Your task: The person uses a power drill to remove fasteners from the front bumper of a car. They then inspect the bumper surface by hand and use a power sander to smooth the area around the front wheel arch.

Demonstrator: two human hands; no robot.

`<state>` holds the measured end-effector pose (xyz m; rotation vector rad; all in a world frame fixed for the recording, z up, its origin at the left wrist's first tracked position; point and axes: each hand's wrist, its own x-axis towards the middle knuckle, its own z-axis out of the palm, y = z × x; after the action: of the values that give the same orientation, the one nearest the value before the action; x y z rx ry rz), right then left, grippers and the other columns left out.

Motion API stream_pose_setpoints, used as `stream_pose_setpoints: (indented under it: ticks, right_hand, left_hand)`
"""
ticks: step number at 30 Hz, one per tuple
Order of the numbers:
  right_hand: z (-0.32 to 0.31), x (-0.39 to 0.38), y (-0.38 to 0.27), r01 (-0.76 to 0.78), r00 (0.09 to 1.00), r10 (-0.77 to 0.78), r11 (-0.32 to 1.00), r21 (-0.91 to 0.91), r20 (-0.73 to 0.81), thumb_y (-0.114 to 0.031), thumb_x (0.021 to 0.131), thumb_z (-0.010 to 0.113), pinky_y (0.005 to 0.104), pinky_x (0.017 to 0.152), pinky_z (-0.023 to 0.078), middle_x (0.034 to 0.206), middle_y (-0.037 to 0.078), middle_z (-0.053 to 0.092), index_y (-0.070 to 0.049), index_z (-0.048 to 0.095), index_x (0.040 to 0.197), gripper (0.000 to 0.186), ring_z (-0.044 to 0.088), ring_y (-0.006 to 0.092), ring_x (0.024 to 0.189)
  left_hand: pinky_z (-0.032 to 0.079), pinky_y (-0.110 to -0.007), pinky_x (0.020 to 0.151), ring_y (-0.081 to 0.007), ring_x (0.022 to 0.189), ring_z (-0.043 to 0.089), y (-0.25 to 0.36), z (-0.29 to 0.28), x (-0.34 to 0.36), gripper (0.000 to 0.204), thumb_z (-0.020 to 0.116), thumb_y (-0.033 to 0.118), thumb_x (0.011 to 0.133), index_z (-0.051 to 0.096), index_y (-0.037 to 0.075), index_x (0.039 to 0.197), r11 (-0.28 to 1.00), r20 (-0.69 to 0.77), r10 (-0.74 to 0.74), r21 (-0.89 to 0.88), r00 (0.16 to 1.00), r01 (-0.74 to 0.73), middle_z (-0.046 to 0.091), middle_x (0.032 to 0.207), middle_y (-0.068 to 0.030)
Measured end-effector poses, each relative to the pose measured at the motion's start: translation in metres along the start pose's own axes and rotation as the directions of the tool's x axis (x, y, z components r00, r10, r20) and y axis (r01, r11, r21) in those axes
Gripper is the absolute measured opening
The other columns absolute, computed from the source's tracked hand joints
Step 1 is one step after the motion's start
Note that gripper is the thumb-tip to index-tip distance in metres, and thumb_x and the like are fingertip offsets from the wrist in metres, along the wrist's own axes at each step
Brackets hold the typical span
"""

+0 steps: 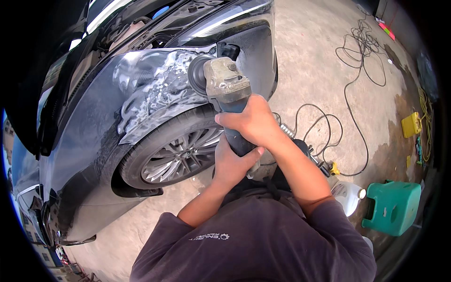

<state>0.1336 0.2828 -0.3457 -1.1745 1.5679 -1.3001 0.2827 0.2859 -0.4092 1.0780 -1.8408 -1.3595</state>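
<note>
An angle grinder with a worn grey gear head and a dark blue body is held in both hands. My right hand wraps around the body just behind the head. Farther back, near the handle's rear end, my left hand grips it from below. The grinder's round disc lies against or just over the car's front fender; I cannot tell whether they touch. Above the wheel arch the fender is stripped to shiny, patchy bare metal, with dark paint around it.
The front wheel sits right below the fender, and the engine bay is uncovered. Black cable loops over the concrete floor at the right. A green plastic stool, a white jug and a yellow container stand there too.
</note>
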Motion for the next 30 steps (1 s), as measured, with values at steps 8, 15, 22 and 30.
stream_pose_setpoints:
  ticks: [8, 15, 22, 30]
  right_hand:
    - [-0.039, 0.016, -0.004, -0.021, 0.996, 0.012, 0.994, -0.103, -0.087, -0.028, 0.073, 0.080, 0.0385, 0.065, 0.053, 0.068, 0.018, 0.068, 0.016, 0.068, 0.075, 0.045, 0.066, 0.0217, 0.066]
    - [-0.036, 0.015, -0.024, -0.011, 0.997, -0.004, 0.985, -0.172, -0.083, -0.028, 0.073, 0.081, 0.0386, 0.067, 0.053, 0.071, 0.017, 0.070, 0.014, 0.070, 0.080, 0.044, 0.066, 0.0213, 0.069]
    - [-0.021, 0.010, -0.036, 0.002, 0.999, -0.006, 0.991, -0.134, -0.036, -0.026, 0.075, 0.081, 0.0378, 0.068, 0.053, 0.072, 0.015, 0.070, 0.013, 0.072, 0.083, 0.041, 0.064, 0.0193, 0.069]
    - [0.000, 0.008, -0.055, 0.062, 0.997, -0.060, 0.998, -0.034, 0.039, -0.022, 0.076, 0.082, 0.0362, 0.072, 0.052, 0.082, 0.011, 0.072, 0.010, 0.073, 0.093, 0.037, 0.062, 0.0171, 0.075]
  left_hand:
    - [0.054, -0.036, 0.089, -0.0175, 0.102, 0.065, 0.028, 0.036, 0.019, 0.063, 0.089, 0.028, 0.081, 0.053, -0.004, 0.122, 0.943, 0.128, 0.033, -0.333, 0.991, 0.012, 0.066, 0.111, -0.0105]
    - [0.053, -0.040, 0.091, -0.0232, 0.105, 0.068, 0.021, 0.041, 0.025, 0.066, 0.088, 0.033, 0.080, 0.055, -0.002, 0.125, 0.878, 0.093, 0.157, -0.468, 0.983, -0.096, 0.069, 0.113, -0.0132]
    - [0.053, -0.039, 0.095, -0.0234, 0.109, 0.066, 0.023, 0.023, 0.014, 0.074, 0.089, 0.034, 0.081, 0.051, -0.005, 0.130, 0.902, 0.085, 0.137, -0.422, 0.987, -0.089, 0.066, 0.120, -0.0147]
    - [0.053, -0.036, 0.097, -0.0179, 0.115, 0.064, 0.032, 0.001, 0.003, 0.073, 0.089, 0.028, 0.083, 0.049, -0.004, 0.135, 0.919, 0.051, 0.093, -0.388, 0.994, -0.066, 0.064, 0.125, -0.0114]
